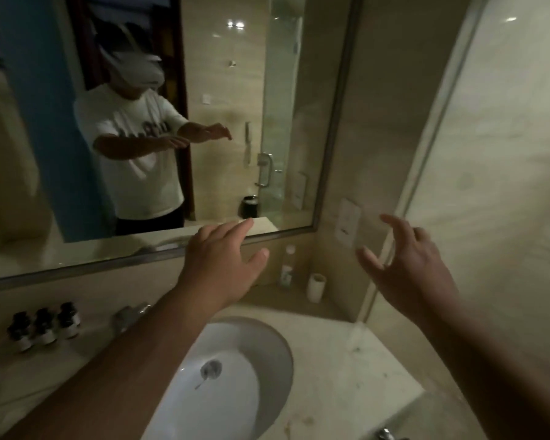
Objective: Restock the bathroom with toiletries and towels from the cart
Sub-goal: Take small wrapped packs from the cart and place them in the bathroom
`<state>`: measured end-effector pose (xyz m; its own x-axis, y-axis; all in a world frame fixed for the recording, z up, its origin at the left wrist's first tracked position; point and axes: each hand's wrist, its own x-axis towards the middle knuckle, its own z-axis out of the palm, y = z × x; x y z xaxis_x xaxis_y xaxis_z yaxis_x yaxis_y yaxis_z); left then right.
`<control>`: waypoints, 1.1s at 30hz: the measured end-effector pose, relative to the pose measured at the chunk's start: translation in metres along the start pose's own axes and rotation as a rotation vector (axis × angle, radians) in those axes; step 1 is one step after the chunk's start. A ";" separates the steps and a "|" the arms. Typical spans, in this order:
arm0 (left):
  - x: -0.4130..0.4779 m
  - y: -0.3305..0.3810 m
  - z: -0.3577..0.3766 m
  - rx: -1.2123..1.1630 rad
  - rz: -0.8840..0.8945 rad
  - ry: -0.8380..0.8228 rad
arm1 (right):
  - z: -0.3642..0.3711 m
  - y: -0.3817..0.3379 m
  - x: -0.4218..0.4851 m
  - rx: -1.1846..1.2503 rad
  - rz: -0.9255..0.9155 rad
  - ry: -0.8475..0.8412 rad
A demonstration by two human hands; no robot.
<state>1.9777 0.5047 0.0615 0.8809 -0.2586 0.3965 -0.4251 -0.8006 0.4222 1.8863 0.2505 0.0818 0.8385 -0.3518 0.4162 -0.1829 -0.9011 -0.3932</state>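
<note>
Hands empty and spread, left hand point(219, 265), right hand point(407, 268), above sink point(278, 344), dark bottles point(43, 325) labels unreadable

White sink point(178, 404); beige counter point(340, 369); dark bottles point(43, 325).

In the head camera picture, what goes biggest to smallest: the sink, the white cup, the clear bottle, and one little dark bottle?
1. sink: biggest by far.
2. clear bottle and little dark bottle: look about alike, too close to rank.
3. white cup: a bit shorter, so smallest.
</note>
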 end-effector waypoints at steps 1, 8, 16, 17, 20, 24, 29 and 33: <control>-0.005 0.021 0.007 -0.015 0.028 0.000 | -0.012 0.016 -0.008 -0.012 0.013 0.001; -0.034 0.163 0.048 -0.116 0.196 -0.077 | -0.098 0.120 -0.057 -0.032 0.119 0.050; -0.065 0.337 0.099 -0.245 0.587 -0.233 | -0.213 0.232 -0.137 -0.092 0.345 0.240; -0.072 0.358 0.105 -0.270 0.663 -0.261 | -0.226 0.245 -0.150 -0.113 0.380 0.260; -0.097 0.420 0.122 -0.374 0.881 -0.325 | -0.259 0.283 -0.195 -0.195 0.509 0.334; -0.128 0.501 0.148 -0.479 1.093 -0.409 | -0.298 0.317 -0.257 -0.303 0.729 0.409; -0.162 0.568 0.178 -0.619 1.249 -0.528 | -0.334 0.325 -0.321 -0.420 0.989 0.502; -0.186 0.605 0.204 -0.630 1.328 -0.592 | -0.346 0.326 -0.359 -0.494 1.170 0.536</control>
<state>1.5987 -0.0422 0.0770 -0.2837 -0.8485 0.4466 -0.8087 0.4620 0.3640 1.3475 -0.0050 0.0877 -0.2068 -0.9121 0.3540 -0.8937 0.0289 -0.4476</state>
